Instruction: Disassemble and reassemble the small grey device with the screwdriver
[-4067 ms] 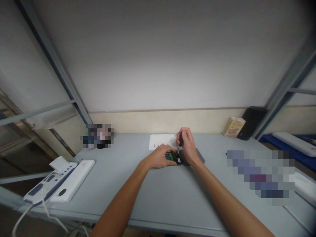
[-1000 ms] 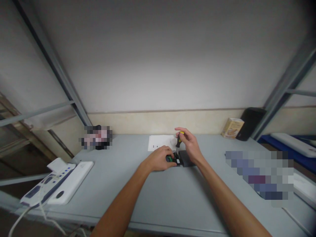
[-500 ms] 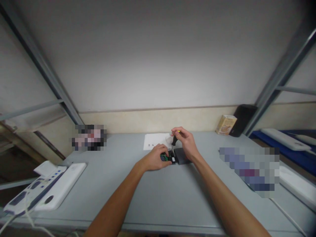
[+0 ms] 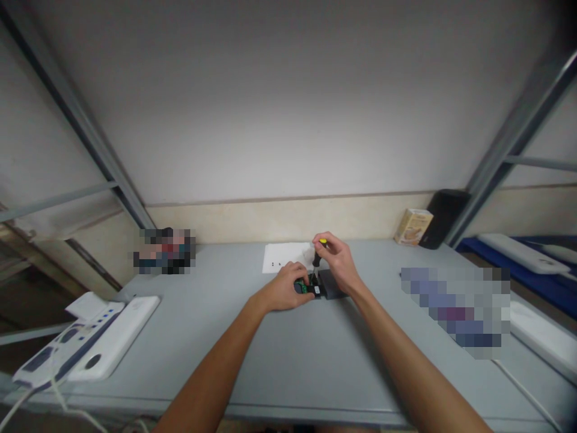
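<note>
My left hand is closed around the left end of a small black device with a green circuit board, steadying it on the table. My right hand grips a screwdriver with a dark handle and a yellow top. It stands nearly upright, its tip down at the device; the exact contact point is too small to make out. A dark grey flat piece lies beside the board, under my right wrist. Behind my hands is a white paper sheet with a few tiny dark bits on it, perhaps screws.
The grey table ends at a wall. At the back right stand a yellow box and a black case. White power strips with cables lie at the left. Blurred-out items are at both sides, and a white cable runs at the right.
The screwdriver is a little more upright, its yellow top now plainer to see, and my right hand has shifted slightly left. My left hand stays on the device.
</note>
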`<state>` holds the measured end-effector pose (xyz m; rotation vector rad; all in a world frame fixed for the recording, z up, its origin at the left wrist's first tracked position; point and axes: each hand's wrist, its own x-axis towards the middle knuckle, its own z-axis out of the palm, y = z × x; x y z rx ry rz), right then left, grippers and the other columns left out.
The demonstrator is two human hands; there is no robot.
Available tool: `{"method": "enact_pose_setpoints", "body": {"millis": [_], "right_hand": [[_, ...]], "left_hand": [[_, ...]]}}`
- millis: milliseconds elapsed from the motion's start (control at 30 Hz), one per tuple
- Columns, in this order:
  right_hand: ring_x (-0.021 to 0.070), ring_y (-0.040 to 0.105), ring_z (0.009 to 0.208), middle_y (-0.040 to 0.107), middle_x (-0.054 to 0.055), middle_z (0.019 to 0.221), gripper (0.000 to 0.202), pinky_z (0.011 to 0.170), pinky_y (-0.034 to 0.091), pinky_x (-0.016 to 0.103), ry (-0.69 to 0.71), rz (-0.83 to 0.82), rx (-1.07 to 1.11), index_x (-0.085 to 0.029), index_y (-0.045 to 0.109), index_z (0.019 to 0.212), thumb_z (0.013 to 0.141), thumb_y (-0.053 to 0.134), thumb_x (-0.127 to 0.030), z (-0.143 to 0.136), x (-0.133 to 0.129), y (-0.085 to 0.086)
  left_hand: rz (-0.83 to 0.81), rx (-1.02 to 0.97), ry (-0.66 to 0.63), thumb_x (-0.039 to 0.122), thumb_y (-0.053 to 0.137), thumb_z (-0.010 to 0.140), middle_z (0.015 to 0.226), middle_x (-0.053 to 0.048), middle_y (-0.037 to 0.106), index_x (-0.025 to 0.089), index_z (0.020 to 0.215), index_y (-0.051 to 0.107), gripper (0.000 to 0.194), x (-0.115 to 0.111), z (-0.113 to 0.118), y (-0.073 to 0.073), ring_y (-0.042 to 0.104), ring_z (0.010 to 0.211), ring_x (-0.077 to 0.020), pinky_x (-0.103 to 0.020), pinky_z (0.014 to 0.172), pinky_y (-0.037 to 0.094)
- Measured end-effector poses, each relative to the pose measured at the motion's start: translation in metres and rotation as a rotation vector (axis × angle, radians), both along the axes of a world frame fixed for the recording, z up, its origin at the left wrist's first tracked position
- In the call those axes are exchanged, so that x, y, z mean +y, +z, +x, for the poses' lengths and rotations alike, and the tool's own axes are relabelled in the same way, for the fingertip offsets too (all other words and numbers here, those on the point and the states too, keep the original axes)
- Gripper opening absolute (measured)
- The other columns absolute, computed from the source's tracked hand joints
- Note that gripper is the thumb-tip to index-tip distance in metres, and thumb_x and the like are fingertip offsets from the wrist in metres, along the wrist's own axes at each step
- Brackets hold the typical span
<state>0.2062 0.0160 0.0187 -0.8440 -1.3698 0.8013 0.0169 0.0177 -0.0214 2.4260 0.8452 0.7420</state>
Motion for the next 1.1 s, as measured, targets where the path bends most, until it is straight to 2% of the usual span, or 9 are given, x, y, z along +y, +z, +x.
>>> {"method": "enact_pose_setpoints", "body": {"millis": [167, 300, 433, 633, 800, 867, 933, 1000, 1100], "right_hand": [[0.0181, 0.057, 0.080, 0.063, 0.002, 0.086, 0.023, 0.074, 0.045, 0.030, 0.086, -0.026, 0.098, -0.025, 0.070, 0.103, 0.095, 0.060, -0.044, 0.003, 0.004, -0.008], [0.0185, 0.057, 0.080, 0.063, 0.002, 0.087, 0.023, 0.072, 0.044, 0.030, 0.110, -0.035, 0.269, -0.024, 0.065, 0.091, 0.094, 0.060, -0.046, 0.005, 0.008, -0.015], [0.0178, 0.053, 0.077, 0.062, 0.002, 0.083, 0.023, 0.070, 0.042, 0.029, 0.050, -0.049, 0.249, -0.022, 0.066, 0.080, 0.087, 0.071, -0.044, 0.007, 0.007, -0.015], [0.0199, 0.059, 0.079, 0.065, 0.002, 0.080, 0.026, 0.073, 0.044, 0.031, 0.117, -0.110, 0.314, -0.025, 0.070, 0.103, 0.092, 0.063, -0.047, 0.009, 0.009, -0.013], [0.0220, 0.062, 0.090, 0.068, 0.006, 0.094, 0.024, 0.079, 0.046, 0.033, 0.164, -0.055, 0.329, -0.023, 0.068, 0.087, 0.095, 0.058, -0.044, 0.007, 0.006, -0.011], [0.0212, 0.060, 0.088, 0.066, 0.006, 0.093, 0.028, 0.077, 0.046, 0.032, 0.110, -0.014, 0.280, -0.022, 0.065, 0.077, 0.093, 0.060, -0.044, 0.007, 0.006, -0.011], [0.0193, 0.055, 0.079, 0.061, 0.003, 0.083, 0.030, 0.072, 0.044, 0.031, 0.042, 0.004, 0.220, -0.022, 0.065, 0.072, 0.091, 0.064, -0.045, 0.007, 0.006, -0.012], [0.0184, 0.053, 0.074, 0.058, 0.001, 0.077, 0.026, 0.069, 0.042, 0.030, 0.033, -0.024, 0.187, -0.022, 0.069, 0.080, 0.091, 0.065, -0.046, 0.006, 0.006, -0.012], [0.0198, 0.055, 0.075, 0.062, 0.002, 0.079, 0.027, 0.069, 0.043, 0.031, 0.097, -0.072, 0.214, -0.023, 0.071, 0.101, 0.095, 0.060, -0.047, 0.006, 0.006, -0.011]], "left_hand": [[0.002, 0.009, -0.002, 0.029, 0.079, 0.079, 0.103, -0.005, 0.061, 0.021, 0.084, 0.057, 0.024, -0.001, 0.000, 0.002, 0.055, 0.105, -0.0243, -0.035, 0.097, 0.042], [-0.005, -0.002, -0.011, 0.028, 0.079, 0.078, 0.102, -0.005, 0.060, 0.021, 0.084, 0.057, 0.024, 0.000, 0.000, 0.000, 0.054, 0.105, -0.0241, -0.035, 0.097, 0.043], [-0.003, 0.005, -0.005, 0.029, 0.079, 0.078, 0.103, -0.005, 0.059, 0.021, 0.083, 0.058, 0.023, 0.001, 0.000, -0.002, 0.054, 0.104, -0.0240, -0.036, 0.097, 0.042], [0.007, 0.011, -0.012, 0.031, 0.078, 0.080, 0.102, -0.005, 0.059, 0.021, 0.084, 0.057, 0.023, 0.002, 0.000, -0.003, 0.053, 0.104, -0.0240, -0.036, 0.097, 0.042], [-0.002, 0.021, 0.002, 0.030, 0.079, 0.078, 0.103, -0.005, 0.059, 0.020, 0.083, 0.057, 0.025, 0.001, 0.000, -0.002, 0.053, 0.103, -0.0241, -0.036, 0.096, 0.042], [-0.016, 0.014, 0.001, 0.029, 0.080, 0.078, 0.102, -0.005, 0.060, 0.020, 0.083, 0.057, 0.025, 0.001, 0.000, -0.001, 0.053, 0.103, -0.0241, -0.036, 0.097, 0.042], [-0.030, 0.006, -0.002, 0.029, 0.080, 0.078, 0.101, -0.005, 0.060, 0.020, 0.082, 0.058, 0.025, 0.002, 0.000, 0.000, 0.054, 0.104, -0.0242, -0.037, 0.098, 0.042], [-0.043, 0.003, -0.004, 0.031, 0.081, 0.078, 0.101, -0.005, 0.060, 0.020, 0.082, 0.058, 0.025, 0.003, 0.000, -0.001, 0.054, 0.104, -0.0244, -0.037, 0.099, 0.042], [-0.049, -0.002, -0.006, 0.032, 0.081, 0.078, 0.103, -0.005, 0.060, 0.021, 0.083, 0.059, 0.026, 0.004, -0.001, -0.002, 0.054, 0.105, -0.0246, -0.037, 0.099, 0.042]]}}
